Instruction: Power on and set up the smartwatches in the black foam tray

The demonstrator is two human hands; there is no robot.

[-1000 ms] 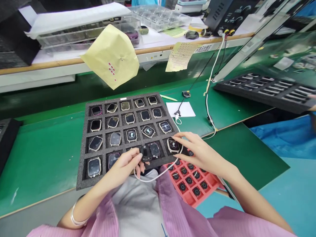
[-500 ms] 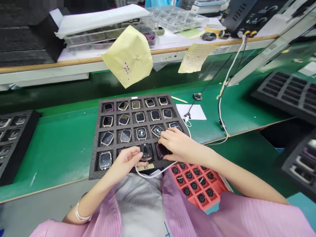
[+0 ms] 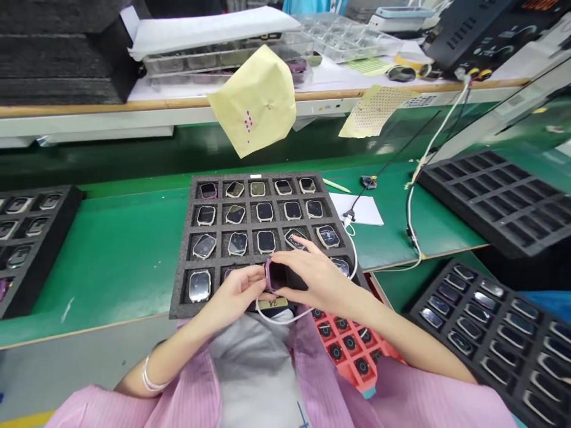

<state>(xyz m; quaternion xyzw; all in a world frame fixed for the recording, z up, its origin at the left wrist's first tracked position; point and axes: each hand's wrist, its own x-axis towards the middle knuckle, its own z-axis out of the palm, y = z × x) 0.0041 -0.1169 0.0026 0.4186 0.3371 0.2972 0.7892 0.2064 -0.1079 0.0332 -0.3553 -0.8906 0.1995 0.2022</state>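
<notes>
A black foam tray [image 3: 182,249] with a grid of pockets lies on the green bench before me, and most pockets hold a smartwatch body. Over its front row, my left hand [image 3: 234,291] and my right hand [image 3: 312,274] meet on one watch body with a purple rim [image 3: 275,276]. My right fingers pinch it from above and the right, holding it tilted up on edge. My left fingertips curl against its left side and the end of a white cable [image 3: 285,319] that loops below the tray's front edge.
A red tray [image 3: 352,348] of small round parts sits by my lap. More black foam trays lie at the left [image 3: 27,238], right [image 3: 495,196] and lower right [image 3: 499,333]. Yellow sheets [image 3: 256,101] hang from the back shelf. Cables [image 3: 413,196] and a white card [image 3: 363,209] lie right of the tray.
My right hand moved left from a watch at the front row's right end and took hold of the purple-rimmed watch next to my left hand. The view has shifted.
</notes>
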